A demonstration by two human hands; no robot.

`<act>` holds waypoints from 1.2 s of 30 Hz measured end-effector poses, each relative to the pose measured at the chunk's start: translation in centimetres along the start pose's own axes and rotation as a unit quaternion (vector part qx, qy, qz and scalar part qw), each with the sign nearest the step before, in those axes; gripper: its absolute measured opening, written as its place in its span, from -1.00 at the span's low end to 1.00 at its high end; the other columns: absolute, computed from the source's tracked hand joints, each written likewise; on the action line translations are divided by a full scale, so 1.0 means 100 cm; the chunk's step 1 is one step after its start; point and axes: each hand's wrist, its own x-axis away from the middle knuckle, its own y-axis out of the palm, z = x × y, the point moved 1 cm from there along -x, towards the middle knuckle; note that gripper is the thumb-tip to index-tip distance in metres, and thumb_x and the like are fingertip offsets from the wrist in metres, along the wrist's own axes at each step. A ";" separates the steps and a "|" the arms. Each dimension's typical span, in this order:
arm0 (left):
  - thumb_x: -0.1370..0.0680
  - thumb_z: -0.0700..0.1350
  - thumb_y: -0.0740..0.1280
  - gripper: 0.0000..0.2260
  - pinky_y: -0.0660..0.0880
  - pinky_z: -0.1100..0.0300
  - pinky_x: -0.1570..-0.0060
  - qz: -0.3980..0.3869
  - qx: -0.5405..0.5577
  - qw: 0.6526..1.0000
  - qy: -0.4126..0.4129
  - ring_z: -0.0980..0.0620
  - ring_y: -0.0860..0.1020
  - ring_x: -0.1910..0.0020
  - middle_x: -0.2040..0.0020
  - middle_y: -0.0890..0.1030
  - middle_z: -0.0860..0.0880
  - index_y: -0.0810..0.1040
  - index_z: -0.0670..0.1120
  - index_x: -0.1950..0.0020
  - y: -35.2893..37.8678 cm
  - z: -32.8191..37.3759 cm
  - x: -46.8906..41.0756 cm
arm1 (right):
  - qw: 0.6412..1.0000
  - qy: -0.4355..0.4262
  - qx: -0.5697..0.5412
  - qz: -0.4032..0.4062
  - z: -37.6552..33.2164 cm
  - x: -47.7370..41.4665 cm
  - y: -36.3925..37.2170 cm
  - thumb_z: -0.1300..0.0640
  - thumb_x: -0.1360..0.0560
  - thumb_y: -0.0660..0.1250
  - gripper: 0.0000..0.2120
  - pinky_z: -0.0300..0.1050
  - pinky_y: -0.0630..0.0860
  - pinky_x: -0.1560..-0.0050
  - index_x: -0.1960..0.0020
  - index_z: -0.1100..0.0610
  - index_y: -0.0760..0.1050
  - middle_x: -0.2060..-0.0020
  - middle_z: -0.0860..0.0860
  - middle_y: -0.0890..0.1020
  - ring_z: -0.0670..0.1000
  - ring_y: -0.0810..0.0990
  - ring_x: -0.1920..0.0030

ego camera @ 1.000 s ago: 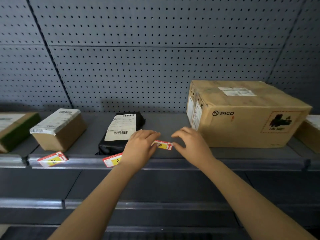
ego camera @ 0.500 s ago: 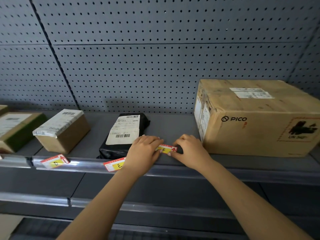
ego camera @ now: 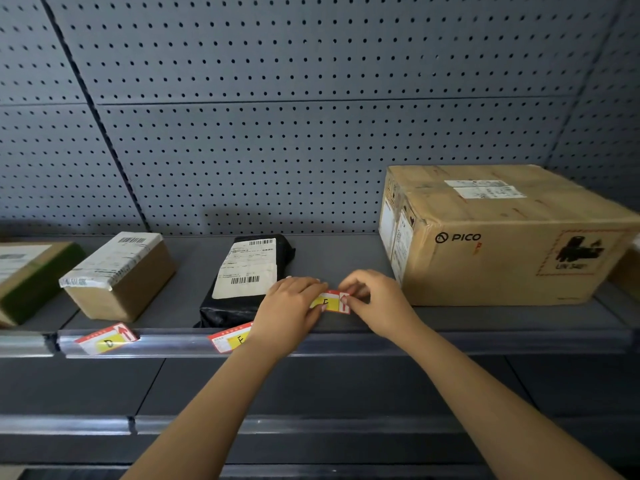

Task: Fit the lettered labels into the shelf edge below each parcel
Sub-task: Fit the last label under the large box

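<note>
Over the last second the two hands have drawn closer together. The right hand (ego camera: 377,303), which was only beside the card, now has its fingers (ego camera: 349,287) on the arrow end. The small red-and-yellow paper label marked F (ego camera: 330,301) has tipped up to show more of its face.

That label is held over the grey shelf board (ego camera: 485,318), just behind the front edge, in the gap between the black plastic mailer bag (ego camera: 249,275) and the large brown PICO cardboard box (ego camera: 502,237). The left hand (ego camera: 291,306) pinches its left end and the right hand pinches its right end. A two-ended grip probably keeps the thin card flat and level so its lower edge can drop into the clear plastic strip along the shelf edge (ego camera: 173,342). It is not in the strip yet, and it likely belongs further right, under the big box.

Two matching labels already sit in that strip, both somewhat crooked. The label marked D (ego camera: 107,337) is below the small brown box with a white shipping sticker (ego camera: 117,275). The label marked E (ego camera: 230,337) is below the mailer, partly covered by the left wrist. A green-sided box (ego camera: 31,275) lies at the far left, and the grey pegboard back panel (ego camera: 311,133) rises behind.
</note>
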 end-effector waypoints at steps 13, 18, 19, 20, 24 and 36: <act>-0.52 -0.03 0.26 -0.68 0.49 -0.04 -0.07 0.053 0.098 0.986 0.123 -0.08 0.57 -0.02 -0.11 0.60 -0.03 0.57 -0.08 -0.23 -0.006 0.050 -0.009 | 0.988 -0.030 0.011 0.151 -0.014 0.067 -0.058 0.35 -0.42 0.38 -0.84 -0.43 0.45 0.14 0.05 0.16 0.60 0.15 -0.07 0.57 -0.21 0.55 0.13; -0.52 -0.03 0.24 -0.67 0.47 0.01 -0.05 0.046 0.095 0.982 0.158 -0.06 0.55 -0.02 -0.10 0.59 -0.03 0.57 -0.07 -0.24 -0.003 0.095 -0.016 | 0.985 -0.020 0.033 0.170 0.001 0.099 -0.094 0.35 -0.43 0.39 -0.81 -0.43 0.44 0.08 0.00 0.14 0.61 0.11 -0.05 0.57 -0.23 0.54 0.10; -0.53 -0.02 0.23 -0.67 0.47 0.02 -0.04 0.040 0.093 0.982 0.160 -0.06 0.55 -0.02 -0.10 0.59 -0.04 0.56 -0.07 -0.24 -0.001 0.105 -0.018 | 0.984 -0.019 0.034 0.171 0.005 0.104 -0.103 0.34 -0.43 0.39 -0.79 -0.42 0.45 0.06 -0.02 0.14 0.61 0.10 -0.05 0.56 -0.22 0.54 0.09; -0.53 -0.02 0.23 -0.67 0.47 0.03 -0.03 0.036 0.091 0.982 0.161 -0.07 0.55 -0.02 -0.11 0.59 -0.04 0.55 -0.07 -0.25 0.001 0.115 -0.021 | 0.985 -0.016 0.038 0.170 0.011 0.109 -0.111 0.34 -0.43 0.39 -0.78 -0.40 0.47 0.04 -0.04 0.13 0.61 0.08 -0.05 0.56 -0.20 0.55 0.08; -0.53 0.00 0.20 -0.64 0.48 0.01 -0.01 0.022 0.089 0.984 0.156 -0.09 0.56 -0.03 -0.12 0.59 -0.05 0.54 -0.07 -0.26 0.017 0.158 -0.030 | 0.987 -0.016 0.059 0.151 0.039 0.124 -0.146 0.33 -0.44 0.38 -0.76 -0.40 0.47 0.01 -0.06 0.11 0.61 0.07 -0.05 0.55 -0.18 0.54 0.07; -0.52 -0.13 0.26 -0.68 0.48 0.03 -0.04 0.018 0.058 0.996 0.059 -0.09 0.56 -0.04 -0.12 0.59 -0.07 0.55 -0.08 -0.26 0.063 0.257 -0.053 | 0.991 -0.080 0.084 0.069 0.128 0.129 -0.228 0.36 -0.44 0.35 -0.80 -0.35 0.48 0.06 0.04 0.12 0.63 0.12 -0.06 0.58 -0.15 0.54 0.10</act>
